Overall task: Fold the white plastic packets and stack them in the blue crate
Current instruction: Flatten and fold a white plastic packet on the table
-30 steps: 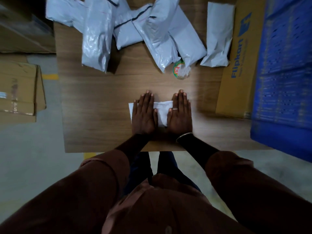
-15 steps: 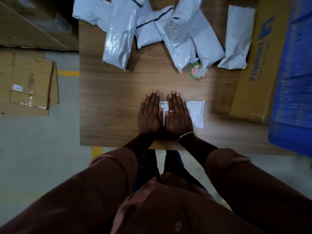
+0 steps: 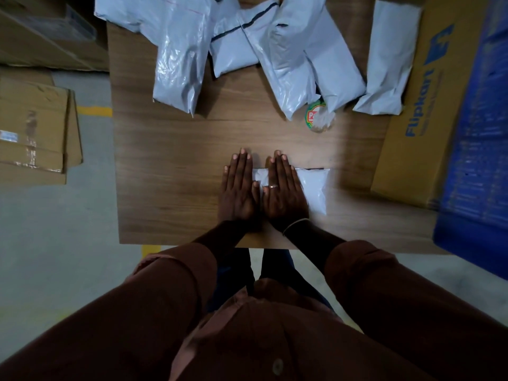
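A small folded white packet (image 3: pixel 312 188) lies flat near the front of the wooden table (image 3: pixel 170 166). My right hand (image 3: pixel 284 192) presses on its left half with straight fingers. Beside it, my left hand (image 3: pixel 239 191) lies flat with straight fingers over the packet's left edge and the bare table. Several larger white plastic packets (image 3: pixel 288 59) lie in a loose pile along the table's far side. The blue crate (image 3: pixel 478 149) stands at the right edge of the view; its inside is blurred.
A yellow-brown cardboard box (image 3: pixel 417 111) with blue print lies between the packets and the crate. A round tape roll (image 3: pixel 319 118) sits under the pile's front edge. Flattened cartons (image 3: pixel 33 127) lie on the floor to the left.
Both hands have slid left along the packet, uncovering its right half. A second ago they covered it from end to end.
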